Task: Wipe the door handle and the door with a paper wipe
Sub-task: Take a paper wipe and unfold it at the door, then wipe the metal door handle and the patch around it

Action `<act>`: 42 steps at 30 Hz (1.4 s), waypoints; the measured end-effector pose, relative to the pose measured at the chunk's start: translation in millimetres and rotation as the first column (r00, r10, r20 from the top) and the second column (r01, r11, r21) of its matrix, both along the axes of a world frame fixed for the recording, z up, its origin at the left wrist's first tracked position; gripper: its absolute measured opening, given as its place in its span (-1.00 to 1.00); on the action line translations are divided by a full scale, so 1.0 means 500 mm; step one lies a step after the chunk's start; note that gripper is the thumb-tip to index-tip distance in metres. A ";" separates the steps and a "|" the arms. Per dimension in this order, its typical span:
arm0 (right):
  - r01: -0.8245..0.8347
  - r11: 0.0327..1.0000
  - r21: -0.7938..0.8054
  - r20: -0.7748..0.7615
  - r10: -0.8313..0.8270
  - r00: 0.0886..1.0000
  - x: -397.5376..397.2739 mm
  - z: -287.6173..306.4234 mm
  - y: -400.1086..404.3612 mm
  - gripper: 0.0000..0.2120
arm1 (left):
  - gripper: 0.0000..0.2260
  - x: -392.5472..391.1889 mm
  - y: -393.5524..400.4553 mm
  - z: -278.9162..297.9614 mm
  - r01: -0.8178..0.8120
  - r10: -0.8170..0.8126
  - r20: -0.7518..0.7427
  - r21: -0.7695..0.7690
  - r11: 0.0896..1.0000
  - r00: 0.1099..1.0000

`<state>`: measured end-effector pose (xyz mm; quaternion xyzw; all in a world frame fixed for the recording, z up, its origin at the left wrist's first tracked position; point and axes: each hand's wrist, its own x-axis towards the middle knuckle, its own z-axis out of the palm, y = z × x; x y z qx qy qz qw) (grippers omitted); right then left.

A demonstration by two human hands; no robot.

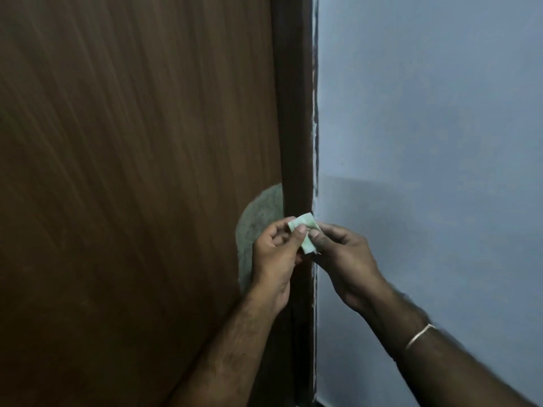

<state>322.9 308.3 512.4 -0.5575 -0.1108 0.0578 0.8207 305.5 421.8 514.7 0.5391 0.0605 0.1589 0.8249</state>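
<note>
A small folded pale-green paper wipe (304, 232) is pinched between the thumbs and fingertips of the left hand (274, 254) and right hand (345, 259) (a thin metal bangle (418, 336) on that wrist), both grips closed on it, before the brown wood-grain door (132, 171).

No writing, label, brand, number or sign can be read anywhere. The small folded pale green-white paper wipe (304, 232) carries faint greenish marks (too blurred to tell whether they are print or pattern). The brown wood-grain door (132, 171) and the plain pale blue painted wall (426, 127) bear no lettering.
</note>
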 end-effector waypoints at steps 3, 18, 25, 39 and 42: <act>-0.056 0.997 -0.049 -0.099 0.051 0.994 0.019 -0.068 0.007 -0.79 | -0.82 0.003 0.019 -0.068 -0.068 0.076 -0.125 0.072 0.995 0.989; -0.274 0.948 -0.164 -0.547 0.143 0.824 0.148 -0.294 -0.020 -0.88 | -0.94 0.066 -0.025 -0.309 -0.119 0.348 -0.553 0.406 0.906 0.757; -0.074 0.850 -0.522 -0.052 0.055 0.997 0.245 -0.264 0.010 -0.92 | -0.95 0.114 0.007 -0.297 -0.382 0.605 -0.443 0.496 0.780 0.662; 0.330 0.560 -0.760 0.644 0.576 0.505 0.290 -0.312 0.084 -0.84 | -0.75 0.167 0.039 -0.295 -0.149 0.492 -0.433 0.618 0.772 0.755; 0.264 0.577 -0.773 0.623 0.612 0.487 0.272 -0.314 0.065 -0.75 | -0.69 0.164 0.057 -0.300 -0.133 0.421 -0.474 0.529 0.838 0.774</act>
